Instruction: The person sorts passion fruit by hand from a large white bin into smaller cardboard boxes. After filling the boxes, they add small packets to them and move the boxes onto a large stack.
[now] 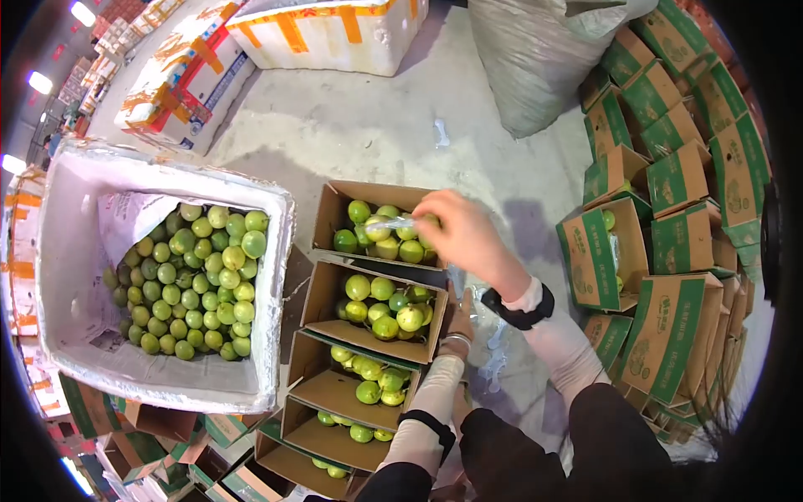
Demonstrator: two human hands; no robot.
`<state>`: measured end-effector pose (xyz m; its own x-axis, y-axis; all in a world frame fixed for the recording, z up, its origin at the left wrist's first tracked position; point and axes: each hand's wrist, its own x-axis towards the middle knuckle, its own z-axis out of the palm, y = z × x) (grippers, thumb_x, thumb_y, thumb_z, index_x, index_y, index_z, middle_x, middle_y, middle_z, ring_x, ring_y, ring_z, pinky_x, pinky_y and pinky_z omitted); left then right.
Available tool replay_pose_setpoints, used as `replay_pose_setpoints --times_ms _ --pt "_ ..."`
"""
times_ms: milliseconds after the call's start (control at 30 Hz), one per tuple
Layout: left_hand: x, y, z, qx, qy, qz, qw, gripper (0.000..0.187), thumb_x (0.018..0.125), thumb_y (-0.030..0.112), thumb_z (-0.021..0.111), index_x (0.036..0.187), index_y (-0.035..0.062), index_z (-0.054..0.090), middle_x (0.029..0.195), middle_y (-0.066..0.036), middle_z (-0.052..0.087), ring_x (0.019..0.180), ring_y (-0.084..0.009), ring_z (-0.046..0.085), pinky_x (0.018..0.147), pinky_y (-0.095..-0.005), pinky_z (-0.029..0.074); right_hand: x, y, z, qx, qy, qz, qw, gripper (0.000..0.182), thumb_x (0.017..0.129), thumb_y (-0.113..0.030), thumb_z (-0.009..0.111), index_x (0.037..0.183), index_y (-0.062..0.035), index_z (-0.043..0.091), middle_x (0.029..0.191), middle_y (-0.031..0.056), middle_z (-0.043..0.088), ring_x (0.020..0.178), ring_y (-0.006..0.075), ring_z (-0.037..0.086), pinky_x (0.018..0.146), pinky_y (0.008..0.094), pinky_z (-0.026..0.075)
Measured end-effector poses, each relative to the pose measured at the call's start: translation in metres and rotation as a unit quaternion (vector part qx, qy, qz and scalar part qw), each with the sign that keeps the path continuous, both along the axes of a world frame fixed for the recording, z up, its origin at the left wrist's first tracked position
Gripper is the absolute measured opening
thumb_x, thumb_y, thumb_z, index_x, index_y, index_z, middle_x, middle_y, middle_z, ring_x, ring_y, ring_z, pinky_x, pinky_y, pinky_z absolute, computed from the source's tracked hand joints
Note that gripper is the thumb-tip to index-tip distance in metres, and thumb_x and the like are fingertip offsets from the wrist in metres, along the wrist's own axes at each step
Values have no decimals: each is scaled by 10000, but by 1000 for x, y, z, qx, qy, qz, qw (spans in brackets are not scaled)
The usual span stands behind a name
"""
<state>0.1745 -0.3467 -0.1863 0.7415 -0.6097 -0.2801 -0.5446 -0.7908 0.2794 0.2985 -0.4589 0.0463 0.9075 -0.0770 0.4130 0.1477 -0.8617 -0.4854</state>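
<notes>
My right hand (458, 233) is closed in a pinch on a clear plastic piece (390, 223), long and thin, over the far cardboard box (329, 205) of green fruit (387, 248). Lower down, my left hand (457, 322) is beside the right end of the second box (319, 289), its fingers partly hidden. Shiny clear plastic pieces (476, 303) show against the left hand, which appears closed around them. Round green and yellow-green fruit (384, 307) fills the second box. More boxes (311, 378) with fruit stand in a row toward me.
A white foam crate (283, 276) of green fruit stands left. Stacked green-and-brown cartons (669, 335) line the right side. A grey sack (535, 67) and taped foam boxes (318, 42) stand at the back. Clear plastic pieces (493, 361) lie on the floor.
</notes>
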Motion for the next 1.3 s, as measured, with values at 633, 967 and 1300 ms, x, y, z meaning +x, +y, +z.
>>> replay_pose_setpoints --times_ms 633,967,1300 --pt "-13 216 220 -413 97 468 775 201 941 109 541 1052 -52 500 850 -91 608 665 -154 533 615 -312 461 -168 -10 -118 188 196 -237 933 200 756 -37 620 955 -48 642 776 132 624 716 306 619 669 393 486" --pt "-78 316 223 -409 91 608 675 244 955 144 562 1101 -21 456 949 -92 621 768 -99 594 624 -235 494 -255 -5 -180 -75 193 -205 957 251 757 10 586 991 -67 632 1049 125 604 855 313 618 774 403 494" --pt "-136 308 230 -334 47 570 749 253 940 50 531 1176 -42 522 1021 -90 629 781 -124 620 676 -244 514 -241 11 -169 -177 155 -211 949 249 768 -32 598 1013 -70 619 1064 116 592 857 330 610 772 416 505"
